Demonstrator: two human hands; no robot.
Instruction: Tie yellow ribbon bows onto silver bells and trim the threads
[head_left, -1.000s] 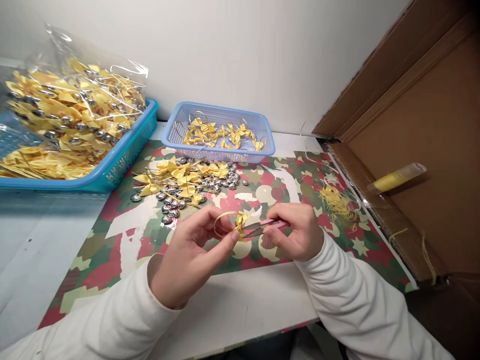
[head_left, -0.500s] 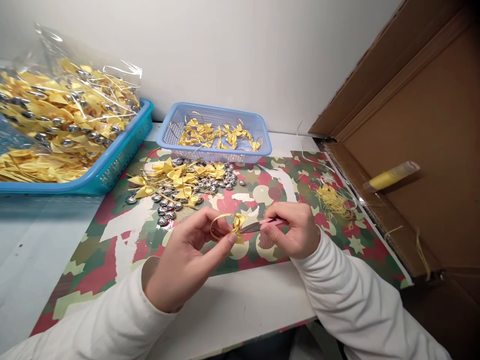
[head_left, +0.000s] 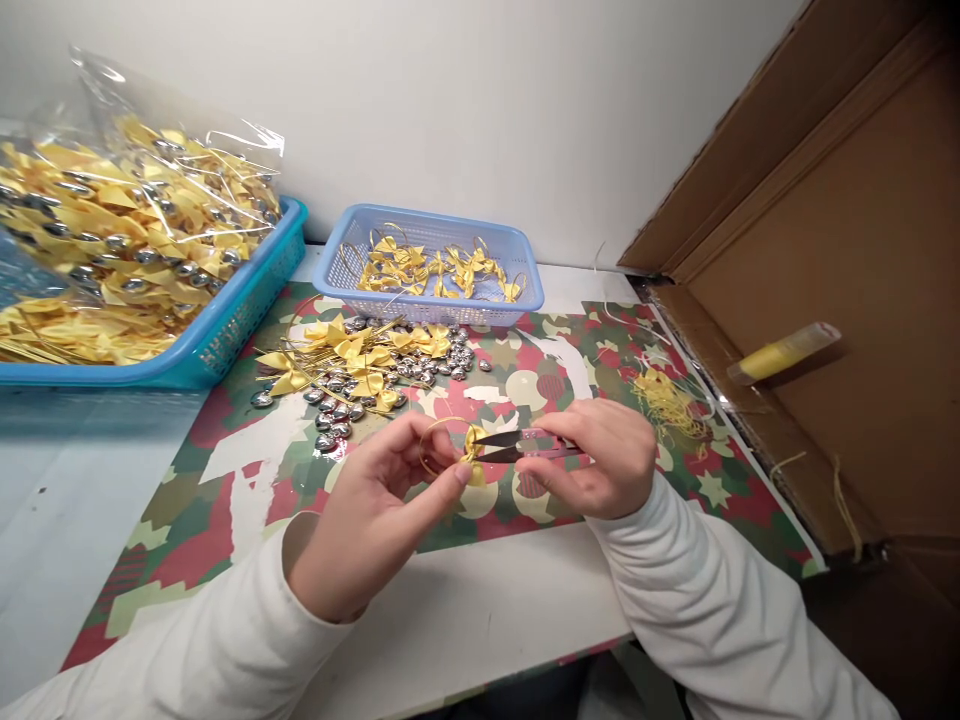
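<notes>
Left hand (head_left: pixel 375 515): raised over the patterned mat (head_left: pixel 247 480), thumb and fingers pinched on a yellow ribbon bow (head_left: pixel 473 444) tied to a thin gold loop (head_left: pixel 435 445). The loop curves up and to the left of the bow, above the fingertips.

Right hand (head_left: pixel 600 460): closed around the pink handle of small thread snips (head_left: pixel 517 445). The two dark blades stand parted, tips pointing left and meeting the bow.

Bow with loop: held in the air between the two hands, just above the mat's near centre, not resting on anything.

Loose pile (head_left: pixel 367 365): yellow bows on gold wires mixed with small silver beads, on the mat beyond the left hand, just in front of the pale blue basket.

Pale blue basket (head_left: pixel 525 290): at the far edge of the mat against the wall; holds bows with gold loops.

Teal basket (head_left: pixel 232 330): far left, on the white table (head_left: pixel 480 610); carries a clear plastic bag (head_left: pixel 135 200) stuffed with yellow bows and silver beads.

Yellow clippings (head_left: pixel 667 400): a small heap of thread scraps on the right part of the mat, beyond the right hand.

Cardboard box (head_left: pixel 862 300): open, at the right edge of the table; a yellow tube (head_left: pixel 784 353) lies on its inner flap.

Sleeves: both white, reaching to the wrists.
</notes>
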